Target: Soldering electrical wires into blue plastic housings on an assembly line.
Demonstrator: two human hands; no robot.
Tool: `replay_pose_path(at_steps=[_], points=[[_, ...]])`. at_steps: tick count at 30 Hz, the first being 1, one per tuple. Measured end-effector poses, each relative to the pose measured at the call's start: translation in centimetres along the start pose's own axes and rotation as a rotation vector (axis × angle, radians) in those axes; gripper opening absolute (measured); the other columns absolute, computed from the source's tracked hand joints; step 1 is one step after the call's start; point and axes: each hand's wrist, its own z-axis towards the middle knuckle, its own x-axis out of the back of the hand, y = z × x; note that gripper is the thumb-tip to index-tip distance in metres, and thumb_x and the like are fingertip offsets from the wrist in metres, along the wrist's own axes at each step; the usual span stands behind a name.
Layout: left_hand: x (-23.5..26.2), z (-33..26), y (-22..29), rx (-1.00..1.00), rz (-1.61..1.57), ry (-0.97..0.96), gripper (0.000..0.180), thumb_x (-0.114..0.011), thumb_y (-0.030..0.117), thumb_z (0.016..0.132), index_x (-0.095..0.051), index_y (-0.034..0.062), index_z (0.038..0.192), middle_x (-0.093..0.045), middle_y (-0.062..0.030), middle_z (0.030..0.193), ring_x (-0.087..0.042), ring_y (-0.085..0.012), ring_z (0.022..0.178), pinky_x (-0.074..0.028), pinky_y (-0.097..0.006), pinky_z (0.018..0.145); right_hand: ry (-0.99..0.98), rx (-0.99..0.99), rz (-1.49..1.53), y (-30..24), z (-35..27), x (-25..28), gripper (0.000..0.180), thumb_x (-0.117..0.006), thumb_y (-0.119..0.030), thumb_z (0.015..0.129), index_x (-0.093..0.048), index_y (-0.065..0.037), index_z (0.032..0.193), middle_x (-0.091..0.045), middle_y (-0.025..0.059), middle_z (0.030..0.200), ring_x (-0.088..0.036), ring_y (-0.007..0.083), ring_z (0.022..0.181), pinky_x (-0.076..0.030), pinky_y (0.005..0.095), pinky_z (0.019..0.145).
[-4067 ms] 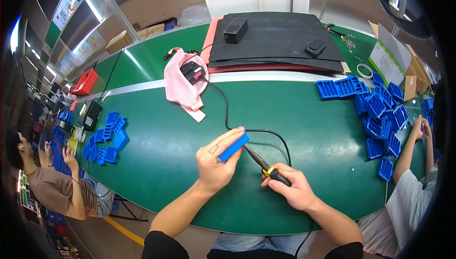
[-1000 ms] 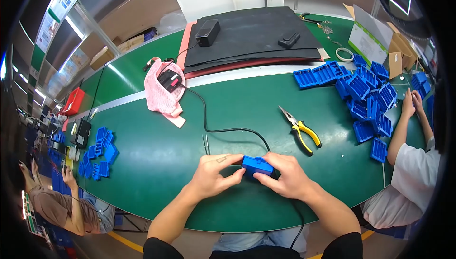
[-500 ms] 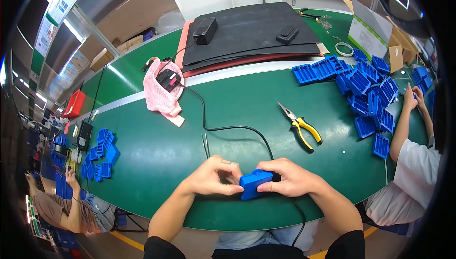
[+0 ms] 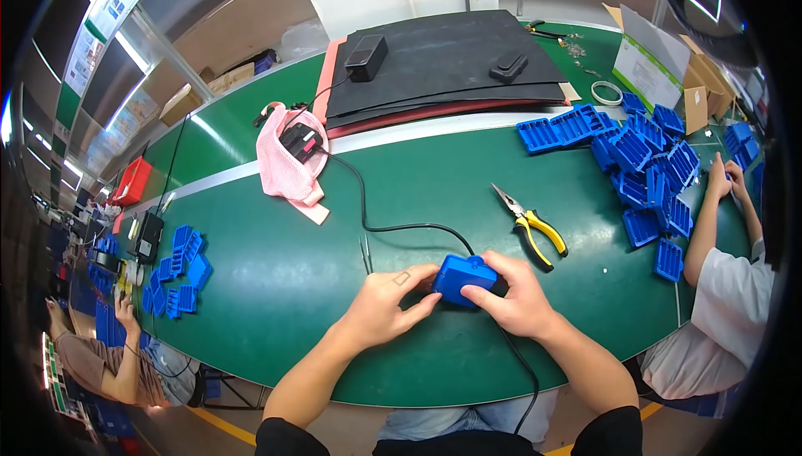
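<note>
Here, left hand (image 4: 386, 305) and right hand (image 4: 511, 297) both clasp the blue plastic case (image 4: 462, 277), contents hidden

Left hand (image 4: 386, 307): bare, no glove, no ring visible; small outlined rectangle mark on back near knuckles. Right hand (image 4: 516, 297): bare, no glove. Forearms bare to elbow. Black sleeves (image 4: 292, 438) at lower edge, both arms. Blue jeans (image 4: 468, 422) visible below table edge.
</note>
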Motion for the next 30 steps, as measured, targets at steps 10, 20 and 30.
replay_pose_path(at_steps=[10, 20, 30], points=[[0.7, 0.1, -0.1, 0.129, -0.250, -0.095, 0.028, -0.068, 0.001, 0.079, -0.061, -0.0037, 0.105, -0.070, -0.0157, 0.090, -0.072, -0.0233, 0.082, -0.058, -0.032, 0.074, -0.160, -0.007, 0.018, 0.3, 0.2, 0.6, 0.023, -0.071, -0.011, 0.083, -0.057, 0.001, 0.096, -0.060, 0.0109, 0.079, -0.056, 0.0166, 0.070, -0.046, 0.0312, 0.066], [1.5, 0.5, 0.8, 0.048, -0.165, 0.000, 0.027, -0.072, -0.003, 0.077, -0.067, -0.0017, 0.103, -0.069, -0.0118, 0.092, -0.069, -0.0204, 0.081, -0.056, -0.031, 0.072, -0.195, -0.194, 0.445, 0.8, 0.2, 0.5, 0.016, -0.066, 0.004, 0.084, -0.058, -0.002, 0.097, -0.058, 0.0037, 0.106, -0.056, 0.0105, 0.095, -0.048, 0.0266, 0.082], [-2.3, -0.5, 0.2, 0.251, -0.849, 0.145, 0.025, -0.064, -0.001, 0.086, -0.061, -0.0018, 0.110, -0.060, -0.0103, 0.113, -0.058, -0.0193, 0.106, -0.045, -0.035, 0.096, 0.044, -0.021, 0.216, 0.2, -0.2, -1.5, 0.032, -0.071, 0.001, 0.080, -0.052, -0.002, 0.106, -0.056, 0.0070, 0.108, -0.058, 0.0137, 0.097, -0.049, 0.0279, 0.083]])
